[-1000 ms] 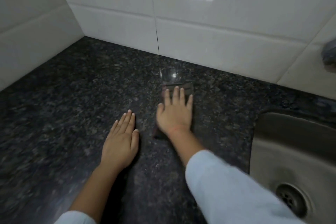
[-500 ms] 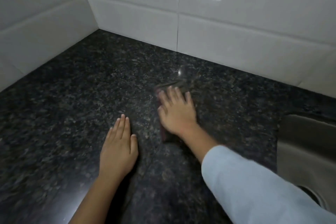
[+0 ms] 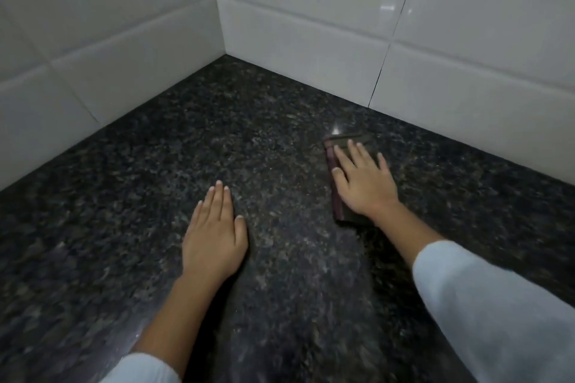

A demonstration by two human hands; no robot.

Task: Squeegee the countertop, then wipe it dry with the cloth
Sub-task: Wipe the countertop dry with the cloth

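Note:
A dark folded cloth (image 3: pixel 337 196) with a reddish left edge lies flat on the black speckled granite countertop (image 3: pixel 155 196). My right hand (image 3: pixel 362 180) presses down on the cloth with its fingers straight and spread, covering most of it. My left hand (image 3: pixel 214 236) rests flat on the bare countertop to the left of the cloth, fingers straight and together, holding nothing. No squeegee is in view.
White tiled walls (image 3: pixel 311 25) meet in a corner at the back of the countertop, closing it off on the left and the far side. Pale blue sleeves (image 3: pixel 497 320) cover both forearms in part.
The view has swung to the left, so the sink at the right has gone out of sight and the wall corner shows. My right hand has shifted with the cloth; the left stays flat.

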